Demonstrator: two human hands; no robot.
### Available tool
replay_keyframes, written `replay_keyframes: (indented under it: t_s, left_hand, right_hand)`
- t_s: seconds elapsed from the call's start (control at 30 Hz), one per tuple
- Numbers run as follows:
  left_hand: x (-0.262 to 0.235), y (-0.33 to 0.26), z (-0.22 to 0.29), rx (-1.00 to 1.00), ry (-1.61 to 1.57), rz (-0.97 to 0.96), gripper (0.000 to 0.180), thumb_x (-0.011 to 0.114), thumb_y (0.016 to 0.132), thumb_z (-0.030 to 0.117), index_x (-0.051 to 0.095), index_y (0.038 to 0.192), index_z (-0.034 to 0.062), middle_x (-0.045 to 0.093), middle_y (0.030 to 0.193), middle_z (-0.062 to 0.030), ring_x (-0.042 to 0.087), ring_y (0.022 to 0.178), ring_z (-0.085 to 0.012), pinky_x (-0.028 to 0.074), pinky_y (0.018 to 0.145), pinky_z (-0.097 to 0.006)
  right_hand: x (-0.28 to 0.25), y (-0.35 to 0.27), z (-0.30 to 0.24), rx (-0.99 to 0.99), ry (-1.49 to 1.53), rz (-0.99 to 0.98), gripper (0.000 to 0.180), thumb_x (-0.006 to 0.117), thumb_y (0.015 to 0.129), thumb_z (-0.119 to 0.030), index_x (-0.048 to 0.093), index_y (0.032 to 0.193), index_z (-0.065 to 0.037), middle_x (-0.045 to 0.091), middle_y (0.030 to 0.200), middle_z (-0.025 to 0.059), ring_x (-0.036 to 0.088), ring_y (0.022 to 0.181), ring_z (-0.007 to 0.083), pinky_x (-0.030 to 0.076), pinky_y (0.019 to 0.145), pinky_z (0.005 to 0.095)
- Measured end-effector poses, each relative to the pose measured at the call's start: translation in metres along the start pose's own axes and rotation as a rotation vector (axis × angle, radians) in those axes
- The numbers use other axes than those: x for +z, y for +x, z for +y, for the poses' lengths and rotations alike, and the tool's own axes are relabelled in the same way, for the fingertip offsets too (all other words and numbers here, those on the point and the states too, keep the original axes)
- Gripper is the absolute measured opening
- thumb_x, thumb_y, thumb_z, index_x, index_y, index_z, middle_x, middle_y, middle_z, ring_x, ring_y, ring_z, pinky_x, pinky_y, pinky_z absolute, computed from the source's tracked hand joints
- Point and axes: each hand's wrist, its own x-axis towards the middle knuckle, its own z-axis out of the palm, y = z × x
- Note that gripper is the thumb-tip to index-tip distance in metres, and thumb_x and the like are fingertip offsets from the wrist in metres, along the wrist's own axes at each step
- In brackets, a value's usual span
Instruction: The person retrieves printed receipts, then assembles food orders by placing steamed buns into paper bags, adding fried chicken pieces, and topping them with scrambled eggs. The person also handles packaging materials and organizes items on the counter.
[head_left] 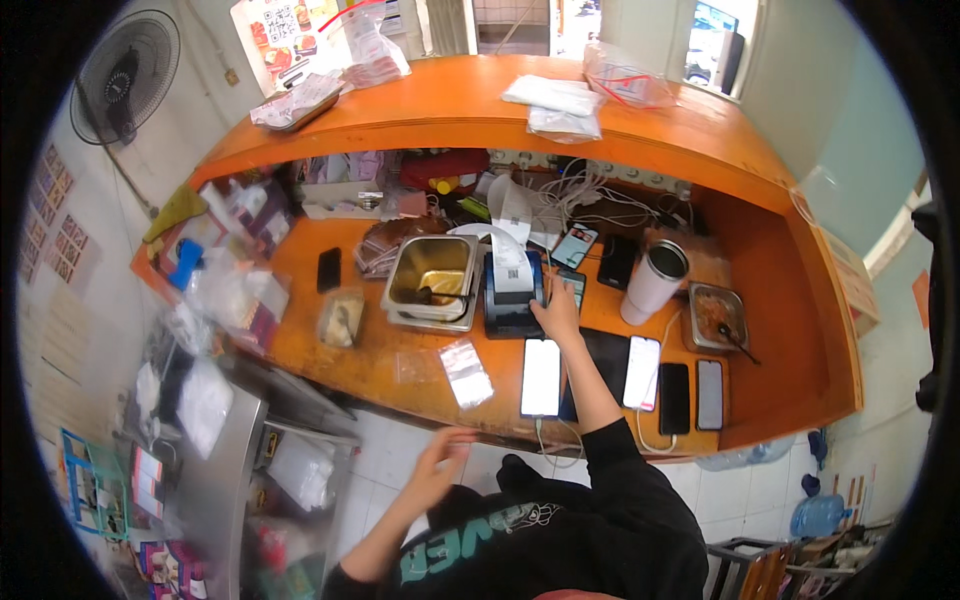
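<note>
The right hand (pixel 558 312) is laid open-fingered against the receipt printer (pixel 510 295); the left hand (pixel 440 462) hangs empty, loosely spread. The receipt strip (pixel 512 240) could be torn crookedly if pulled sideways.

Glossy orange wood, dull steel, shiny glass.

Lacquered wooden counter (pixel 400 350) smooth and bright; brushed metal pan (pixel 432 280) at 11 o'clock from right hand (pixel 556 315); black matt plastic printer (pixel 510 300) just beside at 9, thin white paper slip (pixel 512 225) curling out above; lit glassy phone (pixel 541 377) at 6; crinkled clear plastic bag (pixel 466 372) toward 8; matt white tumbler (pixel 655 282) at 3.
</note>
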Motion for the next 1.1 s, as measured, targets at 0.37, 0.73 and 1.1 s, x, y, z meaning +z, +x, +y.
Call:
replay_keyframes:
  t_s: [0.37, 0.73, 1.1]
  left_hand:
    - [-0.033, -0.041, -0.111, -0.379, -0.544, 0.950, 0.046, 0.052, 0.097, 0.041, 0.054, 0.127, 0.0072, 0.063, 0.119, -0.0130, 0.064, 0.096, -0.0225, 0.046, 0.083, -0.032]
    - [0.035, 0.045, -0.076, -0.199, -0.221, 0.395, 0.033, 0.052, 0.100, 0.028, 0.055, 0.125, 0.0069, 0.065, 0.114, -0.0088, 0.064, 0.099, -0.0176, 0.044, 0.088, -0.030]
    - [0.045, 0.051, -0.091, -0.148, -0.201, 0.383, 0.031, 0.050, 0.101, 0.029, 0.056, 0.123, 0.0072, 0.066, 0.113, -0.0074, 0.064, 0.097, -0.0167, 0.045, 0.086, -0.030]
  right_hand:
    - [0.043, 0.015, 0.004, 0.042, 0.367, 0.191, 0.022, 0.079, 0.077, -0.010, 0.061, 0.087, 0.000, 0.055, 0.088, 0.0087, 0.062, 0.079, 0.0175, 0.050, 0.065, 0.0283]
    - [0.036, -0.008, 0.024, -0.240, 0.405, -0.109, 0.015, 0.079, 0.074, -0.013, 0.066, 0.071, -0.005, 0.068, 0.081, 0.0024, 0.060, 0.085, 0.0200, 0.044, 0.071, 0.0315]
    - [0.021, -0.026, 0.023, 0.012, 0.720, -0.047, 0.047, 0.081, 0.076, -0.013, 0.058, 0.115, -0.002, 0.057, 0.095, 0.0069, 0.054, 0.069, 0.0109, 0.047, 0.061, 0.0238]
